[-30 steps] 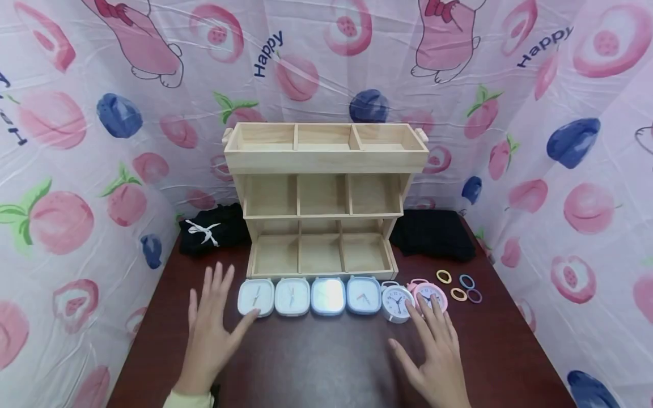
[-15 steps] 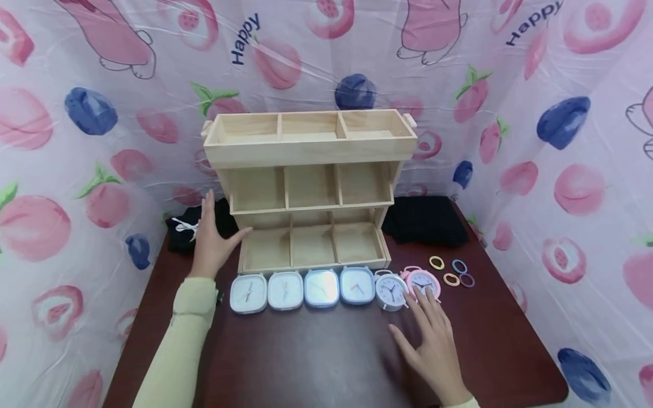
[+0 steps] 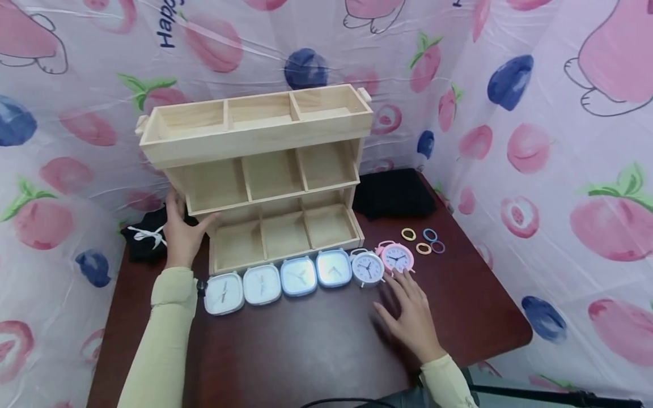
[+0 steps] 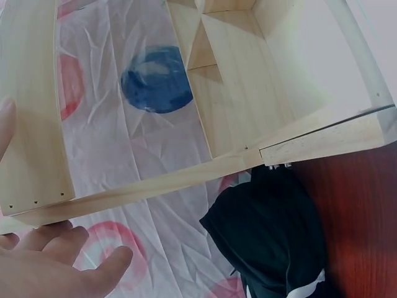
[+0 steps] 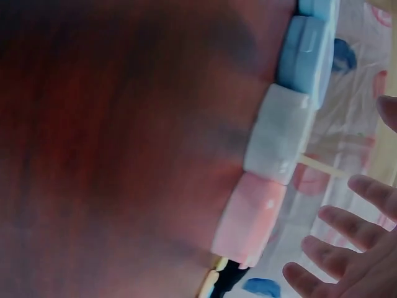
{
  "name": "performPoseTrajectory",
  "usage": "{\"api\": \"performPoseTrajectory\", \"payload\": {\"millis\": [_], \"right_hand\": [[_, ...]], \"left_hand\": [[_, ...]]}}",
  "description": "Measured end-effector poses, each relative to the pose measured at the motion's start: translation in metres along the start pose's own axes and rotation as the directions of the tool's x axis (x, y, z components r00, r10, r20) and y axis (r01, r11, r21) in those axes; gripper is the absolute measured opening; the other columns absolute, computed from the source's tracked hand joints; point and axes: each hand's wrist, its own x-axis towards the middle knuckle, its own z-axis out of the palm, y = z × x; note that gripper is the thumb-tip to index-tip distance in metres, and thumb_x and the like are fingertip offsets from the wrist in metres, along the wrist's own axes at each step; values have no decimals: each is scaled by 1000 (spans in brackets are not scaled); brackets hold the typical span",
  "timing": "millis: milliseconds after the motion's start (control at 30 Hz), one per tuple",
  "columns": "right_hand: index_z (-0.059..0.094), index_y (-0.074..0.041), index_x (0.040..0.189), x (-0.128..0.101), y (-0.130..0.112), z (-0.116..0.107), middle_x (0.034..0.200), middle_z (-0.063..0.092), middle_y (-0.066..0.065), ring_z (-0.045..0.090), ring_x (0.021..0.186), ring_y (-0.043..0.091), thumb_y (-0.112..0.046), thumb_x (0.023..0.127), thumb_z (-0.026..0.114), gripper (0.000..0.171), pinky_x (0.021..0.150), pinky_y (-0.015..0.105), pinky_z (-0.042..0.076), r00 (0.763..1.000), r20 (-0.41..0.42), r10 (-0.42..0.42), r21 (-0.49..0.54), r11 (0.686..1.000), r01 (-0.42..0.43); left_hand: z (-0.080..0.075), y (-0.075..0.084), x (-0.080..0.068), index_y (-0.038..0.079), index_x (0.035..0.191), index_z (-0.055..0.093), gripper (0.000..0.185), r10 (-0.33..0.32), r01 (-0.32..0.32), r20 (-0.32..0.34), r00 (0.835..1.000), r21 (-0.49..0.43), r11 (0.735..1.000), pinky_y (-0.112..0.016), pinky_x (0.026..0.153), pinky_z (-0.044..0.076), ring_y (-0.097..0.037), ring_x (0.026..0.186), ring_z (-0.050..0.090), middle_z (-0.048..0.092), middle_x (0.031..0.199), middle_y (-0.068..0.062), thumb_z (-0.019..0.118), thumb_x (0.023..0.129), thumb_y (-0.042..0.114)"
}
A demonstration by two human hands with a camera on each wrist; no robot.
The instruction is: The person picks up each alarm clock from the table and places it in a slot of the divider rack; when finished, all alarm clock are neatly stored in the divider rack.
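A wooden tiered shelf point(image 3: 255, 141) with three rows of compartments stands at the back of the table. My left hand point(image 3: 182, 238) is at its left side, the thumb spread under the middle tier's front edge and the fingers partly hidden along the side. In the left wrist view, relaxed fingers point(image 4: 108, 270) meet the wooden side rail point(image 4: 155, 186). A row of clocks stands before the shelf: white square clocks point(image 3: 224, 293), blue square clocks point(image 3: 299, 276), a white round alarm clock point(image 3: 367, 268) and a pink one point(image 3: 398, 258). My right hand point(image 3: 413, 317), fingers spread, hovers before the round clocks.
Several coloured rings point(image 3: 423, 248) lie to the right of the clocks. Folded black cloth point(image 3: 393, 192) sits right of the shelf, and a black bundle with a white cord point(image 3: 145, 235) left of it. A fruit-printed curtain point(image 3: 459, 170) encloses the table point(image 3: 306, 340).
My left hand has moved from above the left clocks to the shelf's left side. The right hand stays near the round clocks. The head view has turned rightward and tilted.
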Motion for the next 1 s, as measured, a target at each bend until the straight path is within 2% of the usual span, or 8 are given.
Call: {"api": "performPoseTrajectory", "payload": {"millis": [267, 400, 600, 800, 1000], "right_hand": [[55, -13, 154, 28, 26, 9, 167, 43, 21, 31, 159, 49, -29, 83, 92, 82, 120, 77, 32, 997, 36, 64, -16, 998, -63], [55, -11, 154, 49, 46, 8, 165, 44, 24, 35, 155, 50, -23, 80, 94, 85, 119, 77, 33, 997, 27, 75, -26, 997, -75], [49, -9, 158, 70, 67, 2, 165, 42, 25, 36, 152, 50, -24, 80, 94, 92, 121, 75, 31, 988, 95, 121, -17, 993, -120], [48, -7, 159, 89, 76, 3, 161, 48, 25, 46, 145, 50, -23, 75, 96, 97, 121, 71, 35, 985, 152, 76, 8, 997, -78], [49, -4, 158, 101, 78, 4, 158, 51, 25, 50, 142, 48, -24, 74, 97, 99, 120, 67, 42, 974, 216, 73, 25, 996, -81]], "left_hand": [[-10, 0, 0, 42, 170, 16, 115, -34, 35, -31, 999, 32, 999, -42, 132, 32, -15, 163, 30, 27, 177, 5, 91, 86, 16], [-7, -2, 1, 41, 170, 17, 114, -33, 34, -33, 999, 29, 999, -42, 131, 34, -16, 162, 32, 30, 177, 2, 91, 86, 15], [3, -1, 0, 42, 169, 18, 114, -30, 31, -21, 999, 13, 999, -42, 130, 36, -19, 160, 36, 33, 175, -5, 91, 86, 14], [4, 0, 1, 43, 168, 20, 113, -22, 22, -19, 1000, -12, 1000, -39, 129, 38, -22, 158, 41, 36, 173, -10, 91, 86, 12], [3, -1, 1, 42, 169, 18, 115, -20, 20, -19, 1000, -13, 1000, -38, 130, 37, -18, 160, 36, 33, 175, -5, 90, 86, 11]]}}
